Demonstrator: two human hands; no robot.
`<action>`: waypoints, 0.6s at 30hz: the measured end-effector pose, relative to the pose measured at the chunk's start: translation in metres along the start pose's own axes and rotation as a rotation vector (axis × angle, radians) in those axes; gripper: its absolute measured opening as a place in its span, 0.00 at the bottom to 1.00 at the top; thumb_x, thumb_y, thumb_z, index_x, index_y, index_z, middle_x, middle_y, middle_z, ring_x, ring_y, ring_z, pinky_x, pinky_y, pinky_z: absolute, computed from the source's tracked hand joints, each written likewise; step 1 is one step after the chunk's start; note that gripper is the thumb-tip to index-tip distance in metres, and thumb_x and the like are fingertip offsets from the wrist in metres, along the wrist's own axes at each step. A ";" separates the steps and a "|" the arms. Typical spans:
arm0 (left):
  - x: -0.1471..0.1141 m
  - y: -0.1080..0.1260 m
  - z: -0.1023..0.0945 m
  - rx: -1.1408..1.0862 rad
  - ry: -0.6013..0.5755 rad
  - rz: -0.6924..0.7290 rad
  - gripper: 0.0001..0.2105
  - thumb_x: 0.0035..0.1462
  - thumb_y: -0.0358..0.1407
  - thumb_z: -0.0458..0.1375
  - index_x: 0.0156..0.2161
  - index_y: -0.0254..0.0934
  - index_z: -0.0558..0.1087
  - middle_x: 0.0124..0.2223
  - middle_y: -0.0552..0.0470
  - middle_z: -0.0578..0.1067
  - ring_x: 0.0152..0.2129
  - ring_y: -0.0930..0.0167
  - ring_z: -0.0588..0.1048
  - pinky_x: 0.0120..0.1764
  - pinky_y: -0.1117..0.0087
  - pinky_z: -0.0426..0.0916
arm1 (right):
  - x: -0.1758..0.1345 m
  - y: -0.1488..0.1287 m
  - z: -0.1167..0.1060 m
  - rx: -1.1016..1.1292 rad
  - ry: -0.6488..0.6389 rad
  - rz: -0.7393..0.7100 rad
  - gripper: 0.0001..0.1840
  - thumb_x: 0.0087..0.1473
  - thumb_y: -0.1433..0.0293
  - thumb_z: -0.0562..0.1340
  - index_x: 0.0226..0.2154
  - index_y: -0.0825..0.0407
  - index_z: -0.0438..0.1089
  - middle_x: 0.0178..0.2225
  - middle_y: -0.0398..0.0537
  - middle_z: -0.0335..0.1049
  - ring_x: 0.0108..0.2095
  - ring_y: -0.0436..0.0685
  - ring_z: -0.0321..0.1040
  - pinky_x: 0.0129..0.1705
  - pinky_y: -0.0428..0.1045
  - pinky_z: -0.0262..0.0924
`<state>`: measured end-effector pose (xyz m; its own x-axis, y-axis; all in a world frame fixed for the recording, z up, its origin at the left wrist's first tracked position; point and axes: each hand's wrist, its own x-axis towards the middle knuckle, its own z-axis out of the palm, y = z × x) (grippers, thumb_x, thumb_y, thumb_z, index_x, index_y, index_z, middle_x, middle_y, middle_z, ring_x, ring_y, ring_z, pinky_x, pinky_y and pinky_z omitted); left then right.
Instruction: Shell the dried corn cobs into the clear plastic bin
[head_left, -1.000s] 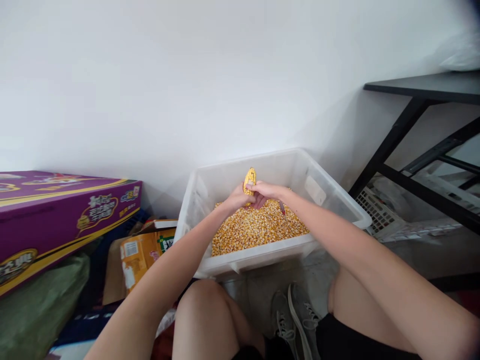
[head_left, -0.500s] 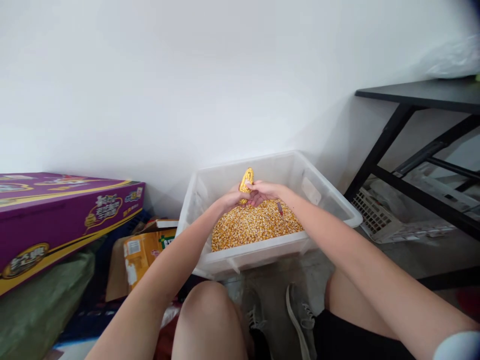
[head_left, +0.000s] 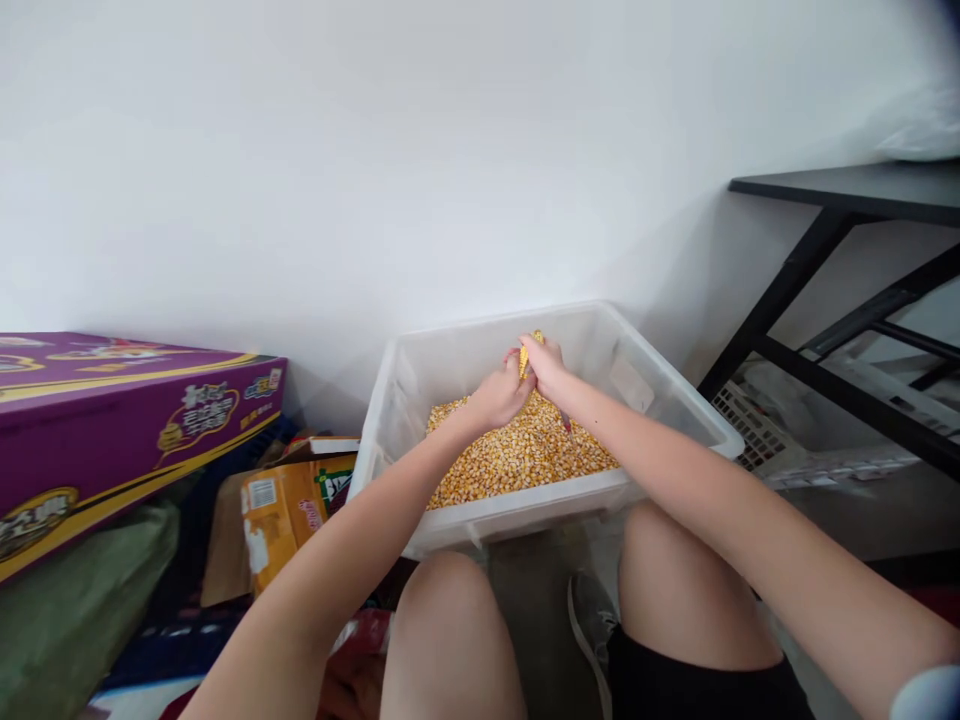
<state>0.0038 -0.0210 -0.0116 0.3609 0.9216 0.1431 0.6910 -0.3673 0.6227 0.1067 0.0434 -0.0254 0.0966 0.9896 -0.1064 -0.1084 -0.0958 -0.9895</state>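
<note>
A yellow corn cob (head_left: 524, 360) is gripped between my two hands above a white translucent plastic bin (head_left: 495, 515). My left hand (head_left: 504, 393) is wrapped round its lower left side. My right hand (head_left: 546, 362) is closed round the right side, with the thumb toward the top of the cob. Fingers cover much of the cob, so its lower end is hidden. Loose corn kernels (head_left: 517, 455) lie in the bin below. A thin dark reddish tool (head_left: 567, 424) rests on the kernels, partly behind my right forearm.
A purple printed carton (head_left: 150, 420) and an orange package (head_left: 281, 510) are at the left. On the right stands a black-framed table (head_left: 840, 195), with a white plastic basket (head_left: 750, 425) beneath it. A white wall (head_left: 450, 150) rises behind the bin.
Both hands and the cob have moved right. My right hand has closed round the cob, covering more of it. The knees have shifted, and the view has moved slightly.
</note>
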 end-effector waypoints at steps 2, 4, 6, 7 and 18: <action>0.000 0.007 0.005 0.185 0.030 -0.031 0.31 0.64 0.45 0.42 0.65 0.24 0.49 0.49 0.26 0.72 0.42 0.53 0.76 0.44 0.59 0.65 | -0.001 0.000 0.000 0.063 0.077 -0.022 0.08 0.54 0.66 0.55 0.37 0.51 0.61 0.34 0.49 0.74 0.31 0.54 0.72 0.31 0.46 0.66; 0.000 0.012 0.011 0.294 0.058 -0.072 0.29 0.65 0.45 0.38 0.63 0.24 0.51 0.43 0.27 0.75 0.40 0.51 0.76 0.43 0.58 0.65 | -0.001 0.001 0.000 0.068 0.146 -0.023 0.07 0.53 0.67 0.55 0.36 0.50 0.62 0.34 0.49 0.74 0.31 0.53 0.72 0.30 0.45 0.66; 0.001 0.015 0.015 0.351 0.081 -0.110 0.28 0.65 0.45 0.36 0.62 0.26 0.55 0.40 0.29 0.76 0.39 0.51 0.77 0.42 0.58 0.65 | 0.000 0.002 0.000 0.050 0.235 -0.012 0.05 0.52 0.68 0.54 0.33 0.50 0.62 0.32 0.48 0.73 0.29 0.53 0.71 0.28 0.44 0.65; 0.002 0.015 0.017 0.371 0.083 -0.127 0.28 0.65 0.46 0.35 0.62 0.28 0.56 0.39 0.31 0.77 0.39 0.51 0.77 0.41 0.58 0.66 | 0.001 0.003 0.000 0.046 0.270 -0.008 0.04 0.51 0.68 0.55 0.31 0.50 0.62 0.31 0.47 0.73 0.28 0.52 0.71 0.27 0.44 0.64; 0.014 -0.020 0.006 0.023 -0.140 0.075 0.25 0.65 0.39 0.40 0.65 0.38 0.54 0.59 0.49 0.68 0.52 0.67 0.71 0.52 0.69 0.63 | 0.019 0.008 -0.020 0.078 0.264 0.094 0.08 0.51 0.67 0.61 0.24 0.50 0.62 0.17 0.41 0.66 0.17 0.51 0.64 0.19 0.45 0.59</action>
<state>-0.0007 -0.0013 -0.0268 0.4946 0.8656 0.0786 0.6725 -0.4384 0.5963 0.1273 0.0594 -0.0375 0.3360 0.9136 -0.2290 -0.2042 -0.1667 -0.9646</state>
